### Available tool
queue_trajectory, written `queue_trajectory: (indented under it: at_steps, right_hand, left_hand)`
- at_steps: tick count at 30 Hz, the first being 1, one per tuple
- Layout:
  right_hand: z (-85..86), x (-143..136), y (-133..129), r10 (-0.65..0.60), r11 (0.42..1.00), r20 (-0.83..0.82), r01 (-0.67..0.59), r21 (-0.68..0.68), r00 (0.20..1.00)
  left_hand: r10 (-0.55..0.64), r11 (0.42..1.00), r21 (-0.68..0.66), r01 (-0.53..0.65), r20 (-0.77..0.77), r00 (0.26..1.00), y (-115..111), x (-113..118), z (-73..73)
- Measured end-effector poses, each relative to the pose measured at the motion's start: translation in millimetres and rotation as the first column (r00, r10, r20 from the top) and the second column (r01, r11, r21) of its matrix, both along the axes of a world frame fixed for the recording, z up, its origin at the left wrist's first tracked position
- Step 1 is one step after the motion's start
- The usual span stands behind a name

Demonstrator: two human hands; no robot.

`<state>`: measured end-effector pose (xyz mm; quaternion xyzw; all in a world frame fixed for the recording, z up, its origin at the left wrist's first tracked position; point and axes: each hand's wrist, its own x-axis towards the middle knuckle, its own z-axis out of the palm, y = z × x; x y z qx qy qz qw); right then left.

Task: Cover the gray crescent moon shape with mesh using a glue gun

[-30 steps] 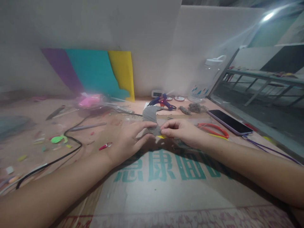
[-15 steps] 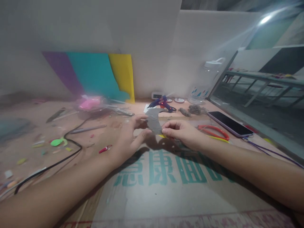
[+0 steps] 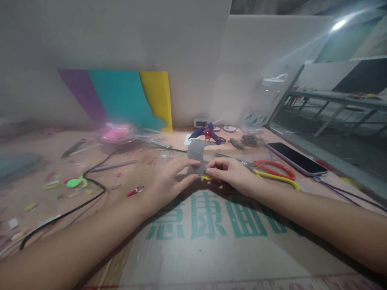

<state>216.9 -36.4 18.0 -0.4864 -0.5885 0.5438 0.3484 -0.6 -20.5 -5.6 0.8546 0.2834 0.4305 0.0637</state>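
A flat, curved grey piece (image 3: 196,150) with a fabric-like surface stands raised in front of me, a bit of yellow showing at its lower end. My right hand (image 3: 225,169) pinches its lower right edge between thumb and fingers. From the left, the index finger and thumb of my left hand (image 3: 172,177) meet its lower left edge, with a small gap between the two fingertips. Just behind the piece lies a blue glue gun (image 3: 207,133) with a small red light. Pliers with red and yellow handles (image 3: 276,171) lie beyond my right wrist.
A phone (image 3: 296,158) and a clear bottle (image 3: 261,106) are at the right. Grey fibrous bundles (image 3: 252,140) sit near the glue gun. A black cable (image 3: 93,196), a pen (image 3: 115,165), a red clip-like item (image 3: 135,191) and colored scraps (image 3: 74,183) cover the left side.
My left fingertips have moved right and slightly down along the grey piece, closer to my right hand. The right hand still pinches it. More of the pliers now shows.
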Motion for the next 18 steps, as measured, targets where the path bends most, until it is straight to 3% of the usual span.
queue_trajectory:
  at_steps: [18]
  right_hand:
    - [-7.0,2.4,3.4,0.035,0.994,-0.03,-0.032,0.104,0.999]
  left_hand:
    - [0.038,0.996,-0.087,-0.029,0.094,0.995,-5.8,3.0,5.6]
